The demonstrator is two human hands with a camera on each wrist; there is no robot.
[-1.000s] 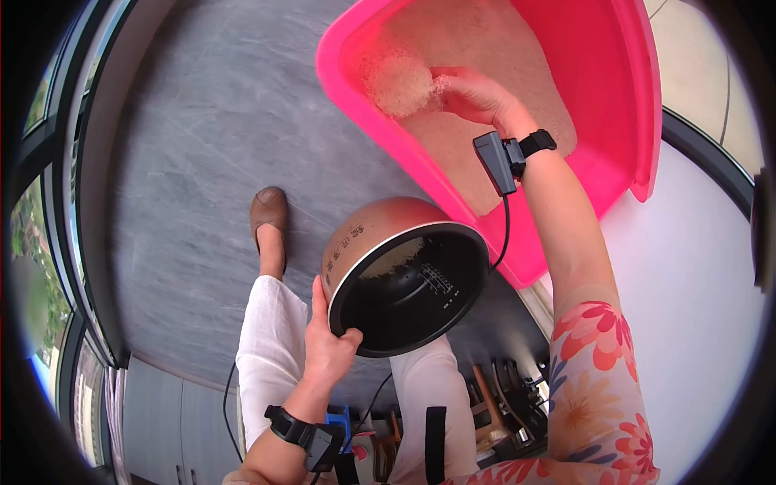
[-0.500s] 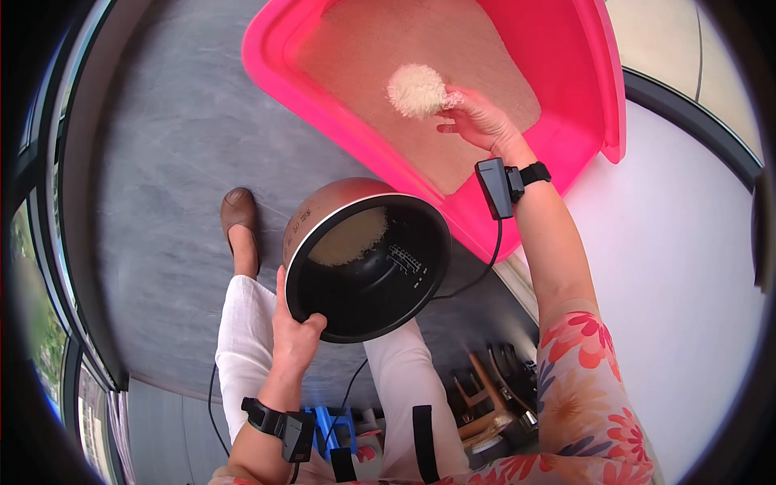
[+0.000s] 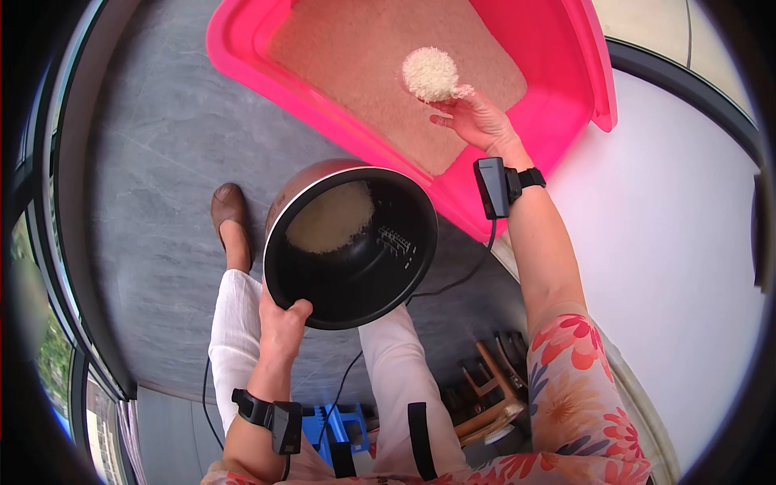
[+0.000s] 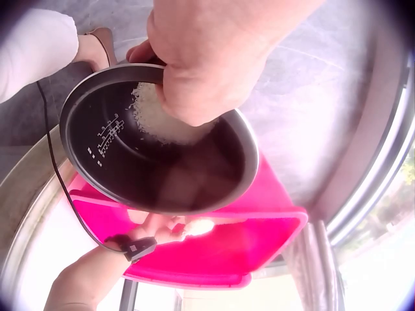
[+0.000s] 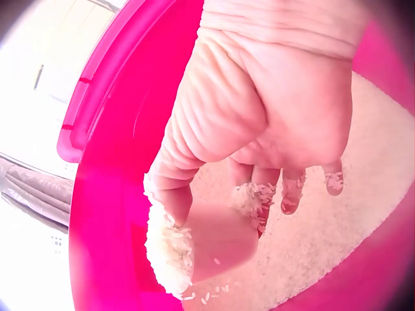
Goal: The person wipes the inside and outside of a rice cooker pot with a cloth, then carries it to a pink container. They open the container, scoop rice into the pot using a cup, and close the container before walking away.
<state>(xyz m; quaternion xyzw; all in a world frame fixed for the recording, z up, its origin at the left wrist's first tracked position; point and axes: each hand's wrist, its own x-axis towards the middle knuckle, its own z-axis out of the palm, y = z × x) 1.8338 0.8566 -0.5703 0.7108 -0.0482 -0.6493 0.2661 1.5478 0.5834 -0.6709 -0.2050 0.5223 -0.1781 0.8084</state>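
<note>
Pink bin [image 3: 558, 48] has a broad, fairly flat layer of rice [image 3: 364, 81] across its bottom. Right hand [image 3: 477, 121] is above the bin, cup [image 5: 224, 240] held between thumb and fingers. Cup is heaped over the brim with white rice [image 3: 430, 74], sitting over the bin's rice and not touching it as far as I can see. Loose grains stick to the fingers [image 5: 334, 178], a few more at the cup's edge.

Pot [image 3: 347, 283] is on the wearer's side of the bin, just beside its rim; can't tell if they touch. Left hand [image 3: 283, 327] grips the pot's rim, thumb on the inside. Pot is tilted, mouth toward the wearer. Inside: black lining, white level marks, smaller patch of rice [image 3: 331, 218] on the bottom, farthest from the thumb.
</note>
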